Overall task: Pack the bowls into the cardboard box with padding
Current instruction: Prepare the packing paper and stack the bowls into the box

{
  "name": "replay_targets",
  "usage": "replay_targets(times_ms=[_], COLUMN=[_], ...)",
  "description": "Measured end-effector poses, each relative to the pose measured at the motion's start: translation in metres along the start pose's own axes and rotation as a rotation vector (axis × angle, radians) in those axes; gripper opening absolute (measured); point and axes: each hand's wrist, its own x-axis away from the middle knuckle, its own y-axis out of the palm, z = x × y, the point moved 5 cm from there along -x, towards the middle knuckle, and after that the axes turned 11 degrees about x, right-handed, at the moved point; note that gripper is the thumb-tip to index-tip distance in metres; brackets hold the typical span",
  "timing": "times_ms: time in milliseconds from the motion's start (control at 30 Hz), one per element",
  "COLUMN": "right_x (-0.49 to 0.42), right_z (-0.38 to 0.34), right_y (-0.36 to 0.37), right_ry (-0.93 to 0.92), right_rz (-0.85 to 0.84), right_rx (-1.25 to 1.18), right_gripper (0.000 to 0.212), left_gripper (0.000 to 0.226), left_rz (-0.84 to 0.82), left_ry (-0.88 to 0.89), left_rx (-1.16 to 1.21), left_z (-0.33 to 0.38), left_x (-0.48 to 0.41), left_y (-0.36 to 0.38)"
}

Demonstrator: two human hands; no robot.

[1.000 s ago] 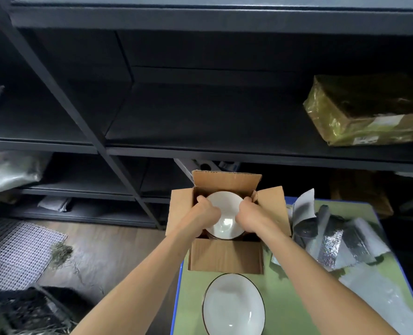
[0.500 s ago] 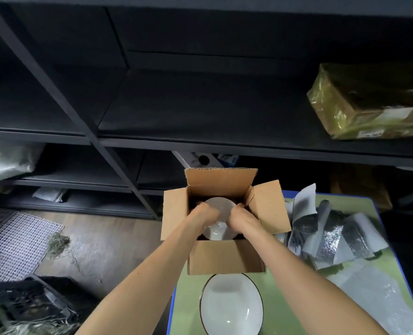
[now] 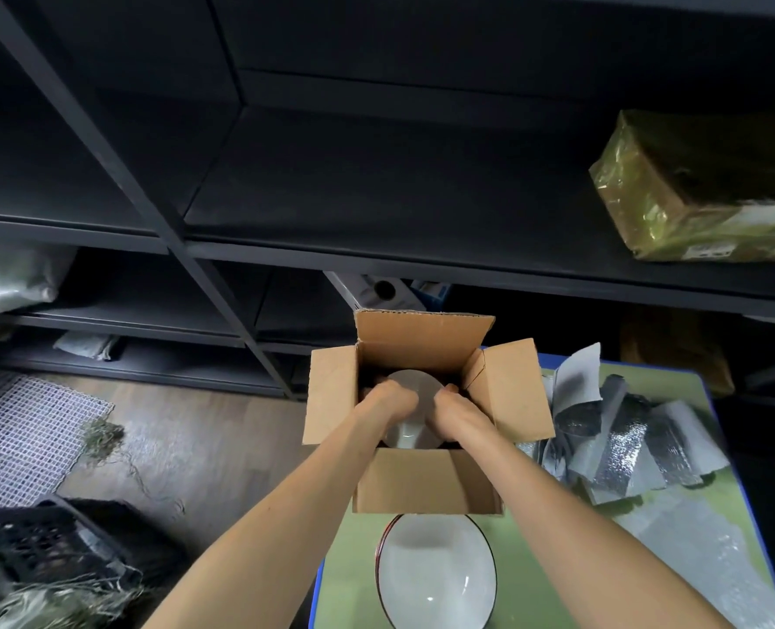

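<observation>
We seem to be seating the round white ceramic bowl (image 3: pixel 408 385) in the open brown cardboard box (image 3: pixel 426 481), left hand (image 3: pixel 388 401) and right hand (image 3: pixel 456 408) gripping its rim; next, a gentle release.

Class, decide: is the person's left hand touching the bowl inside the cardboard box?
Touching. The head view shows the left hand gripping the rim of the bowl inside the cardboard box.

Hands in the box on the bench

The left hand (image 3: pixel 388 401) and right hand (image 3: pixel 460 413) are inside the cardboard box (image 3: pixel 426 481), gripping a bowl (image 3: pixel 410 431) between them. A second bowl (image 3: pixel 435 578) lies on the bench (image 3: pixel 354 583), nearer the person than the hands. Padding sheets (image 3: pixel 617 442) lie to their right, and shelves (image 3: pixel 376 261) stand behind.
</observation>
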Motion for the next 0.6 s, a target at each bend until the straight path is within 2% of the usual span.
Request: replay_targets(times_ms=[133, 200, 300, 367, 467, 500, 600], right_x=[0.0, 0.003, 0.006, 0.007, 0.011, 0.012, 0.011], right_z=[-0.001, -0.003, -0.003, -0.004, -0.006, -0.006, -0.008], right_y=[0.002, -0.002, -0.005, -0.007, -0.004, -0.004, -0.007], right_ry=[-0.006, -0.003, 0.017, -0.006, -0.06, -0.078, -0.139], right_rz=[0.056, 0.058, 0.012, -0.001, 0.047, 0.074, 0.163], right_rx=[-0.031, -0.041, 0.022, 0.058, 0.128, 0.148, 0.219], right_gripper=[0.044, 0.043, 0.057, 0.061, 0.056, 0.053, 0.045], left_gripper=[0.049, 0.049, 0.034, 0.03, 0.034, 0.034, 0.036], left_rz=[0.046, 0.101, 0.198, 0.323, 0.616, 0.658, 0.627], left_ry=[0.139, 0.133, 0.186, 0.33, 0.573, 0.58, 0.48], left_rx=[-0.245, -0.19, 0.062, 0.076, 0.034, 0.038, 0.104], left_z=[0.011, 0.012, 0.013, 0.01, -0.005, -0.013, -0.037], left_x=[0.008, 0.02, 0.044, 0.065, 0.095, 0.101, 0.094], left_y=[-0.003, -0.005, -0.024, -0.042, -0.062, -0.064, -0.06])
